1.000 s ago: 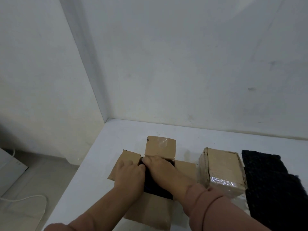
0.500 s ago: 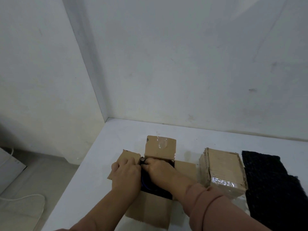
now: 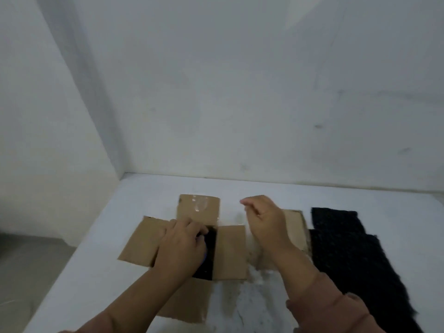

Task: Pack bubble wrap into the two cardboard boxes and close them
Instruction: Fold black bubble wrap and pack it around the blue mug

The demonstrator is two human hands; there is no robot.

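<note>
Room: white walls meet in a corner behind our white bench [image 3: 149, 188]; only the head view is given.
Open box: the open cardboard box [image 3: 230, 251] sits toward the bench's left edge, four flaps splayed flat, dark bubble wrap [image 3: 207, 253] showing in its mouth.
Second box: the other cardboard box [image 3: 296, 227] stands just right of it, mostly hidden behind our right forearm, so we cannot tell whether its top is shut.
Spare wrap: loose dark sheets [image 3: 341, 251] lie along the bench's right side, long axis running away from us.
Left hand: our left hand [image 3: 181, 246] is curled, fingers pressing the wrap down inside the open box.
Right hand: our right hand [image 3: 264, 219] hovers loosely half-curled, holding nothing, between the boxes.
Key relation: we judge the right hand nearer the spare sheets, which lie to its right.
</note>
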